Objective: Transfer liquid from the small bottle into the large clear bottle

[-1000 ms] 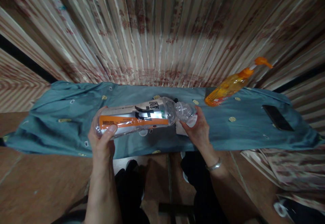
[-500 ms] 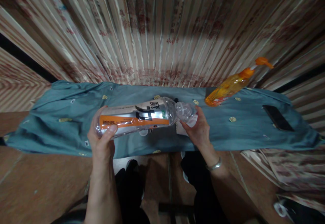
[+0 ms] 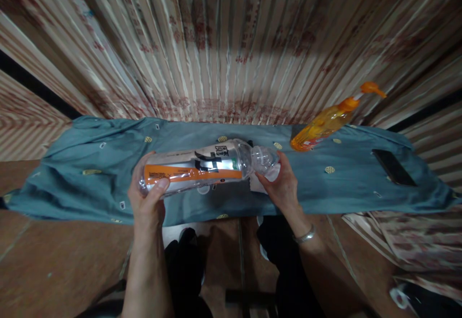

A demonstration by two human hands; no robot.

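A large clear plastic bottle with a silver and orange label lies nearly level above the cloth, its neck pointing right. My left hand is closed around its base, thumb on the near side. At the neck end, my right hand grips a small clear plastic container, which meets the large bottle's mouth. Whether the two are joined or only touching I cannot tell. Under the container, partly hidden by my right hand, is a white paper piece. A small whitish round cap shows just below the large bottle.
A blue-green patterned cloth covers the narrow table. An orange pump bottle stands at the back right, and a black phone lies farther right. A pleated curtain hangs behind. My legs are below the front edge.
The large bottle and my left hand have shifted slightly right. My right hand and the small container stay almost where they were.
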